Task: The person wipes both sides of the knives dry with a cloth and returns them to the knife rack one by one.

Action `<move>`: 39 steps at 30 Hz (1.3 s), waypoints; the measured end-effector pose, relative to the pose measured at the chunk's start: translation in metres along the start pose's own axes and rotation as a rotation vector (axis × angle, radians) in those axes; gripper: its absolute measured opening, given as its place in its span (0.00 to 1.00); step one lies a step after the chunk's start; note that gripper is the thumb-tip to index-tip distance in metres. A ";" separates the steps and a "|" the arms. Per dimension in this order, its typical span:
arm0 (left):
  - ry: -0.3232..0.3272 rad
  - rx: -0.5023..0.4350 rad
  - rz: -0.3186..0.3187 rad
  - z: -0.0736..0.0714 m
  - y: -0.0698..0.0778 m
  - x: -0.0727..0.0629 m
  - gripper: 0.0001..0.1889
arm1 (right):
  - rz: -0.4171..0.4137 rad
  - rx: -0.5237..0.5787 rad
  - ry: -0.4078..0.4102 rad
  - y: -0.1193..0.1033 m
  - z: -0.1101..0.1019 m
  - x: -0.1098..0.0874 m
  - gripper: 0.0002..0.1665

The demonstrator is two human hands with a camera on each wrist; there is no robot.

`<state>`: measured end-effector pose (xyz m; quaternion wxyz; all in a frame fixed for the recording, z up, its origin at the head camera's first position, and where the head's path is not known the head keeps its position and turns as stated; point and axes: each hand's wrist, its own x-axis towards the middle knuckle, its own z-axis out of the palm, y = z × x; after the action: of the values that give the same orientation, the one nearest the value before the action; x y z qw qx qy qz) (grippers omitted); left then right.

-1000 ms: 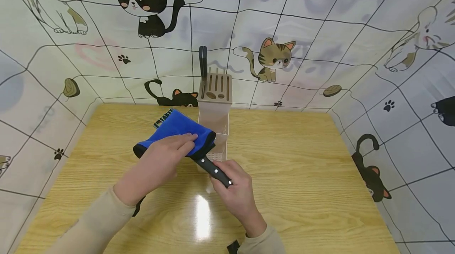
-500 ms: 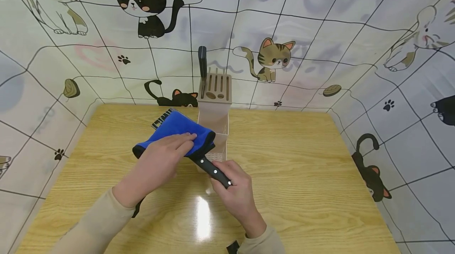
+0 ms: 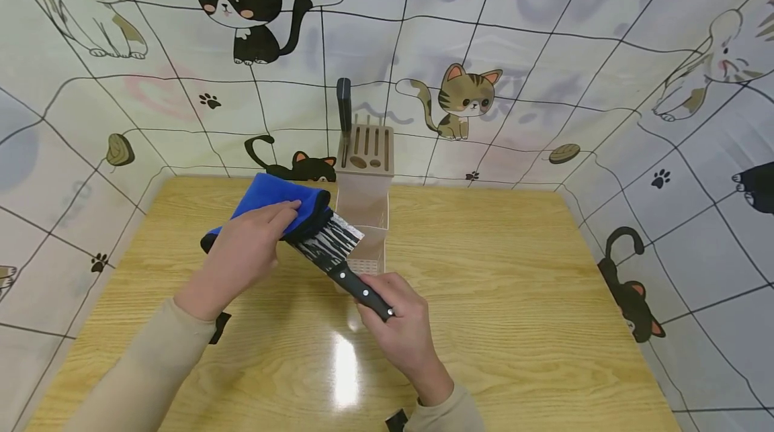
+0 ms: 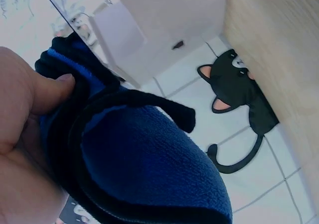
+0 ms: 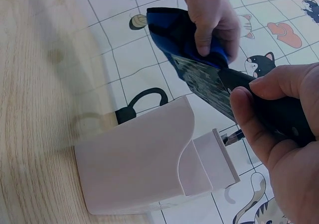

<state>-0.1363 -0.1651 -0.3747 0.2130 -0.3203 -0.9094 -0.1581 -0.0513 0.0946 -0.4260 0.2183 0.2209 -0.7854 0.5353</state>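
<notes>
My right hand (image 3: 399, 324) grips the black riveted handle of a broad-bladed kitchen knife (image 3: 331, 240), which slants up to the left above the table. A blue cloth (image 3: 272, 198) with black edging is folded over the blade's far end, and my left hand (image 3: 240, 254) holds it there. The blade near the handle shows, mirroring the patterned wall; the far end is hidden. In the left wrist view the thumb presses on the bunched edge of the cloth (image 4: 154, 159). Seen from the right wrist, fingers and thumb wrap the knife handle (image 5: 266, 107).
A pale knife holder (image 3: 365, 180) with slots on top stands at the back of the wooden table (image 3: 484, 271), behind the blade. Another black-handled knife (image 3: 345, 104) sits upright in its left slot. Cat-patterned walls (image 3: 532, 82) enclose the back and sides.
My left hand and the cloth have slid left and slightly up along the blade, away from the handle. More of the blade now shows. My right hand and the handle have hardly moved.
</notes>
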 end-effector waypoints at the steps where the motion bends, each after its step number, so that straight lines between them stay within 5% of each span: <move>1: 0.001 0.003 -0.014 0.000 -0.003 0.000 0.26 | -0.001 -0.001 -0.002 0.000 0.000 0.000 0.20; 10: 0.007 0.041 -0.104 0.001 -0.026 0.003 0.25 | -0.002 -0.001 -0.015 0.001 0.000 -0.001 0.20; 17: 0.013 0.106 -0.128 0.002 -0.026 0.007 0.23 | -0.018 0.000 -0.014 0.000 0.001 0.000 0.20; 27: 0.002 0.184 -0.057 0.009 0.004 0.010 0.18 | -0.035 0.016 -0.009 0.002 0.002 0.001 0.18; 39: -0.035 0.164 -0.030 0.010 0.043 0.008 0.23 | -0.035 0.026 0.007 0.003 0.004 0.002 0.18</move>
<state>-0.1167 -0.1242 -0.3727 0.2203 -0.2908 -0.9276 -0.0805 -0.0552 0.0915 -0.4286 0.2275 0.2358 -0.7735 0.5425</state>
